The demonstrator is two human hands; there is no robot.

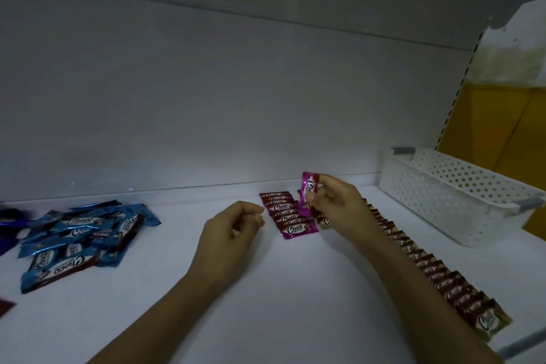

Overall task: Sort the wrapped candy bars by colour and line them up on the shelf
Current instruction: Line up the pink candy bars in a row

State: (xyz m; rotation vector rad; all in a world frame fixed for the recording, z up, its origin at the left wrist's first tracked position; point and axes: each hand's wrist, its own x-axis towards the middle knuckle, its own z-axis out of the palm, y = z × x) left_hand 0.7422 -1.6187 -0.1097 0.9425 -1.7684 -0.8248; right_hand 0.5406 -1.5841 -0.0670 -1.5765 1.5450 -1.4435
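Note:
My right hand [336, 207] pinches a magenta candy bar [307, 190] upright, just above the back of a short row of magenta bars [291, 216] lying overlapped on the white shelf [295, 289]. My left hand [233, 230] hovers to the left of that row with loosely curled fingers, holding nothing. A long row of gold-and-brown bars [443, 281] runs along the right, partly hidden by my right forearm. A loose pile of blue bars [79, 233] lies at the left.
A white perforated plastic basket [452, 195] stands at the back right of the shelf. Something dark purple [9, 224] lies at the far left edge, and a red wrapper corner [4, 307] shows at the lower left. The shelf's back wall [236, 97] rises behind.

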